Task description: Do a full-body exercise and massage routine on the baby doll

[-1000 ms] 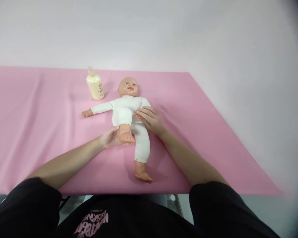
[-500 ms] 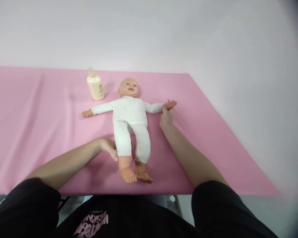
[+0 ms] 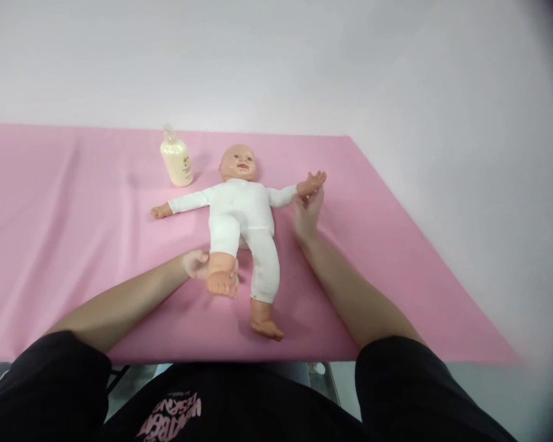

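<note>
Head view, doll (image 3: 240,209) between hands, left (image 3: 198,265) at foot, right (image 3: 306,212) at wrist

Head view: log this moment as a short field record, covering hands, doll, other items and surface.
left hand: grips the doll's bent leg near the foot
right hand: at the doll's wrist, arm lifted off the cloth
doll: on its back, white suit, other leg straight
bottle: cream, upright, beside the doll's head
pink cloth: covers the table

Table (image 3: 396,258) under a smooth pink cloth (image 3: 74,245); doll (image 3: 242,212) in white suit lying face-up mid-cloth; cream bottle (image 3: 176,158) upright just beside its head, apart.
</note>
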{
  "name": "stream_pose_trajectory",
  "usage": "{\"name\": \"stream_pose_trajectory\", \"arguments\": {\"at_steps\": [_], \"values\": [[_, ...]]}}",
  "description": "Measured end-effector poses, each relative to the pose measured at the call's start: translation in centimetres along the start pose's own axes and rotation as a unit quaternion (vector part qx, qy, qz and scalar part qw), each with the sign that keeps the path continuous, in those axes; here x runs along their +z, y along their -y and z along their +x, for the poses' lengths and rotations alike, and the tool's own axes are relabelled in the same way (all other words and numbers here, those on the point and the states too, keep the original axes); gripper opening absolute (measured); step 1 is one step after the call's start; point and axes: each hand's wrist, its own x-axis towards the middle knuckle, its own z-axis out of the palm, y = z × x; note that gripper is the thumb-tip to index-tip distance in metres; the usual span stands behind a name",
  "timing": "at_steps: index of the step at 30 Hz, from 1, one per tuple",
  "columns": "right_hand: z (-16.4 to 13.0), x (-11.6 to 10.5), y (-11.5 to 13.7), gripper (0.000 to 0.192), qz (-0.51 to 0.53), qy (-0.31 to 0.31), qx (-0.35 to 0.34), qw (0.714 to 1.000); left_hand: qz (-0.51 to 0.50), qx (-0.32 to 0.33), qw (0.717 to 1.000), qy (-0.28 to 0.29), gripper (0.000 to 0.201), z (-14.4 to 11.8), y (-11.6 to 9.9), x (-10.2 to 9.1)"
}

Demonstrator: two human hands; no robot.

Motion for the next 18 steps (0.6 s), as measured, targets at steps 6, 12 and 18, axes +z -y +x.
{"name": "stream_pose_trajectory", "arguments": {"at_steps": [6, 12, 18], "values": [[-2.2, 1.3, 4.0, 0.053, -0.089, 0.104, -0.097, 0.986, -0.085, 0.075, 0.993, -0.022, 0.061, 0.5, -0.2, 0.2], [-2.4, 1.8, 4.8, 0.029, -0.148, 0.236, -0.208, 0.938, -0.083, 0.092, 0.991, -0.057, 0.057, 0.7, -0.3, 0.3], [-2.4, 1.5, 4.3, 0.036, -0.15, 0.175, -0.162, 0.96, -0.053, 0.021, 0.998, -0.009, 0.058, 0.0, 0.1, -0.4]]}}
